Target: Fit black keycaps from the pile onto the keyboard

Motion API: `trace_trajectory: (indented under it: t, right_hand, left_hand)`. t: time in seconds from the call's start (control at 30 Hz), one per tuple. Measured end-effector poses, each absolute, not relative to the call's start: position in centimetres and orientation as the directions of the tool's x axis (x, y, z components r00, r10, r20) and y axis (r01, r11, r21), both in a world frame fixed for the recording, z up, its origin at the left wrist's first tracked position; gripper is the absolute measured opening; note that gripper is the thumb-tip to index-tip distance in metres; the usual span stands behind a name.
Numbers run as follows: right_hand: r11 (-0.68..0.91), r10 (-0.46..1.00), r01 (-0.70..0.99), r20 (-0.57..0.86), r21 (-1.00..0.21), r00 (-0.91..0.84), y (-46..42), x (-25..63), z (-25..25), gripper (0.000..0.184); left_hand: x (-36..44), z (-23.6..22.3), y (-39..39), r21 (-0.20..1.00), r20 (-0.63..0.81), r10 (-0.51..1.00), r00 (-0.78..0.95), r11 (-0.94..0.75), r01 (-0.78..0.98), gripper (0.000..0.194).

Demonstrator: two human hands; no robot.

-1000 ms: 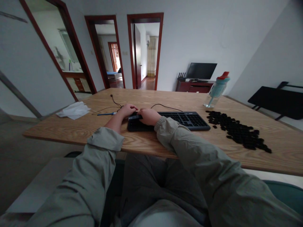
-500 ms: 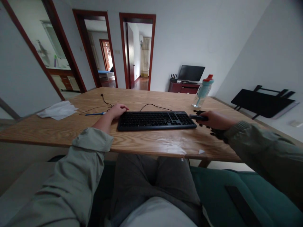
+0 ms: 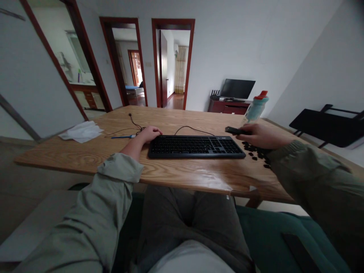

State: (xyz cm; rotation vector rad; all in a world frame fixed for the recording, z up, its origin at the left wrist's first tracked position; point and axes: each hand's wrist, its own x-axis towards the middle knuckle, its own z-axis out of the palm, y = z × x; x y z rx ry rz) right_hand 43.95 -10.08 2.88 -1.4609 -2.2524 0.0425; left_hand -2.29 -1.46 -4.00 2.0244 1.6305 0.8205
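A black keyboard (image 3: 196,147) lies flat on the wooden table in front of me. My left hand (image 3: 149,134) is at its far left corner, fingers curled against the edge. My right hand (image 3: 261,135) grips a short black stick-like tool (image 3: 234,131), whose exact kind I cannot make out. That tool is held just above and behind the keyboard's right end, pointing left. Several loose black keycaps (image 3: 254,153) are scattered on the table below my right hand and wrist.
Behind my right hand stands a clear bottle (image 3: 255,108) with a red and teal lid. A blue-handled thin tool (image 3: 123,136) and a dark cable (image 3: 135,123) lie left of the keyboard, white tissues (image 3: 82,131) farther left. The wooden table (image 3: 176,172) ends near my lap.
My right hand has lifted the black tool up and slightly left relative to the keyboard, exposing more keycaps. My left hand stays at the corner. The whole view has shifted slightly.
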Motion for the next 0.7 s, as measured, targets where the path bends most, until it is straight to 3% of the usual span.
trace_trajectory:
  t: [0.1, 0.23, 0.33, 0.5, 0.7]
  right_hand:
    - [0.567, 0.799, 0.737, 0.464, -0.367, -0.383, -9.9, 36.2, 5.1, 0.042]
    - [0.64, 0.767, 0.484, 0.531, -0.596, -0.361, -8.3, 25.8, 3.9, 0.043]
    - [0.566, 0.824, 0.409, 0.496, -0.716, -0.273, -5.8, 20.2, 1.3, 0.039]
    - [0.502, 0.86, 0.453, 0.483, -0.737, -0.166, -2.8, 17.1, -2.2, 0.035]
    - [0.467, 0.882, 0.434, 0.44, -0.771, -0.167, -2.6, 18.2, -3.0, 0.031]
  left_hand:
    - [-2.3, -4.0, -1.4, 0.658, 0.187, 0.971, 0.151, -0.238, 0.714, 0.024]
    - [-2.5, -4.2, -1.1, 0.658, 0.182, 0.973, 0.145, -0.23, 0.717, 0.025]
    - [-2.6, -4.2, -1.0, 0.66, 0.193, 0.97, 0.147, -0.239, 0.712, 0.028]
    - [-2.6, -3.9, -1.3, 0.628, 0.223, 0.957, 0.185, -0.286, 0.724, 0.03]
    - [-2.4, -3.4, -1.6, 0.646, 0.217, 0.959, 0.183, -0.282, 0.71, 0.025]
